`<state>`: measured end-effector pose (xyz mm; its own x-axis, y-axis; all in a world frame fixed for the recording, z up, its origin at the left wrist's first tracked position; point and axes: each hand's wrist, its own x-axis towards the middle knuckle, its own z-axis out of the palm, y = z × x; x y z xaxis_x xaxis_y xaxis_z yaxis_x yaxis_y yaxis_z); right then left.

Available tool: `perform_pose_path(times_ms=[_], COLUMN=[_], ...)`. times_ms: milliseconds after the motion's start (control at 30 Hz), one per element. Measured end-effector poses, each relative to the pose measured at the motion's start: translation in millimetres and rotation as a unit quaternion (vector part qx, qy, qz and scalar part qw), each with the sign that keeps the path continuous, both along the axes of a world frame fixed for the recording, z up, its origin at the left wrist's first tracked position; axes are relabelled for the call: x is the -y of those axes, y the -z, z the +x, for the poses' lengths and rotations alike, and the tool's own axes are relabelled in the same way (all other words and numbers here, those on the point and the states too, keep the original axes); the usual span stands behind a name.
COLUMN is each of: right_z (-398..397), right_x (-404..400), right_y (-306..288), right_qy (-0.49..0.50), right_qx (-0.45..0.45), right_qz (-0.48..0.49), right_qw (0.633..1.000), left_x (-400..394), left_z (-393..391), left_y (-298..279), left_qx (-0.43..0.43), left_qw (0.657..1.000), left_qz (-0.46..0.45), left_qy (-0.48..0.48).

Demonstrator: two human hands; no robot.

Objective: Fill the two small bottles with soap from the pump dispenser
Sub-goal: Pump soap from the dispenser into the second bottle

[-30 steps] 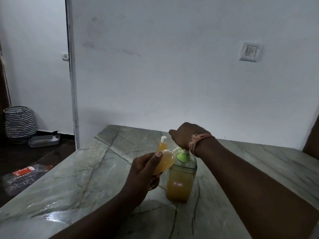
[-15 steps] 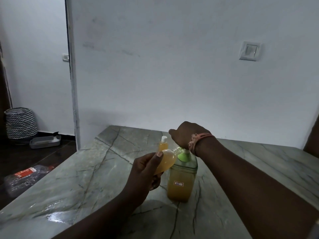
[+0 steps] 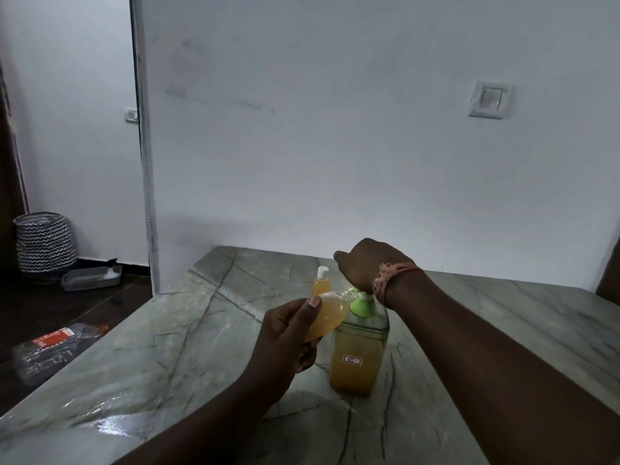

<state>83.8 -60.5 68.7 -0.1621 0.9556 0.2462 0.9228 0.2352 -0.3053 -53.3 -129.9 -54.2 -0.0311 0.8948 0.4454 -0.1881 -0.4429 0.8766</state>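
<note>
Standing on the marble counter (image 3: 201,330), well in from its edges: the dispenser (image 3: 357,359), amber soap inside, white label on its front. Pressed onto its pump top, the right hand (image 3: 367,265), fingers curled down over the head (nozzle hidden beneath). Held tilted just left of the green collar (image 3: 360,305), a small bottle (image 3: 327,313) nearly full, gripped by the left hand (image 3: 285,337), open neck against the pump. Behind the dispenser, upright, a second bottle (image 3: 321,283), white-capped.

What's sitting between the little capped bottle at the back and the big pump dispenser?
In the head view, only the tilted small bottle in the left hand, its mouth toward the green pump.
</note>
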Motion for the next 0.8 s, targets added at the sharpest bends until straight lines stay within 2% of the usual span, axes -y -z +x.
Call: perform_pose_path(times_ms=[133, 400, 500, 633, 800], right_z=[-1, -1, -1, -2, -2], right_x=[3, 12, 5, 10, 14], right_y=[5, -8, -1, 4, -2], right_qy=[-0.01, -0.021, -0.006, -0.013, -0.014], right_qx=[-0.007, 0.053, 0.005, -0.013, 0.018], right_qz=[0.01, -0.01, 0.014, 0.023, -0.004], right_qw=[1.0, 0.998, 1.0, 1.0, 1.0], left_x=[-3, 1, -1, -3, -1], left_z=[1, 1, 0, 1, -1], left_y=[2, 1, 1, 2, 4], left_qx=[-0.001, 0.0, 0.002, 0.003, -0.006], left_qw=[1.0, 1.0, 1.0, 1.0, 1.0], left_qz=[-0.003, -0.005, -0.008, -0.007, 0.0], left_qy=[-0.007, -0.005, -0.002, -0.002, -0.004])
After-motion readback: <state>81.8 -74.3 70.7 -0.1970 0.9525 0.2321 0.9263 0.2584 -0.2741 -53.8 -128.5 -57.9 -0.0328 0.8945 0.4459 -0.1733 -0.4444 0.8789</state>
